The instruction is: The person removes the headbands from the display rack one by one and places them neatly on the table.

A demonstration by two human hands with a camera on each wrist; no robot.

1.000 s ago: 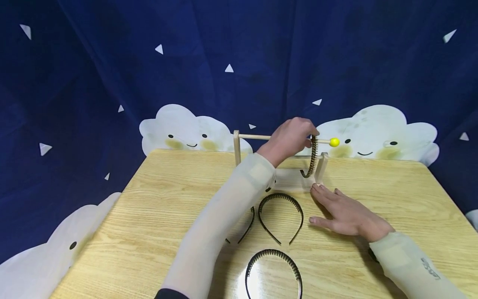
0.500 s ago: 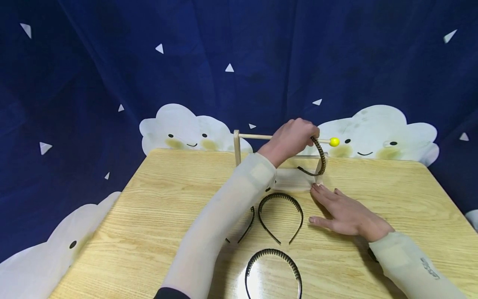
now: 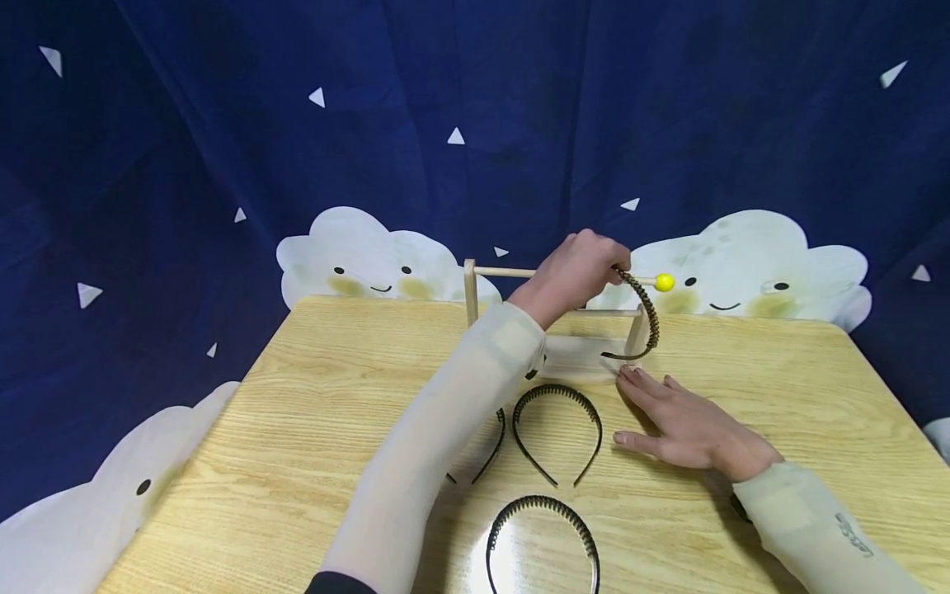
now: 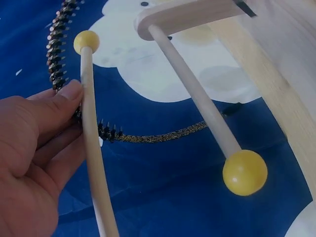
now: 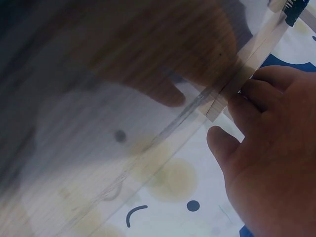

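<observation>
My left hand (image 3: 575, 272) pinches a dark toothed headband (image 3: 653, 322) at the upper rod of a wooden stand (image 3: 472, 293). In the left wrist view, thumb and fingertips hold the headband (image 4: 163, 137) right behind the yellow-tipped rod (image 4: 94, 148). One arm of the headband curves up past the yellow ball (image 4: 86, 42); the other sweeps across to the lower rod (image 4: 195, 94). My right hand (image 3: 690, 421) lies flat with fingers straight, fingertips right at the stand's base (image 3: 582, 359). In the right wrist view that hand (image 5: 276, 143) is beside the wooden edge.
On the wooden table (image 3: 341, 371), one headband (image 3: 558, 388) lies in front of the stand and another (image 3: 542, 502) nearer the front edge. A third headband (image 3: 496, 450) is partly hidden under my left forearm. A blue curtain (image 3: 416, 107) with cloud shapes hangs behind.
The held headband has turned in my left hand, its curve swinging out to the right and slightly down. My left hand has shifted only slightly; my right hand has stayed put.
</observation>
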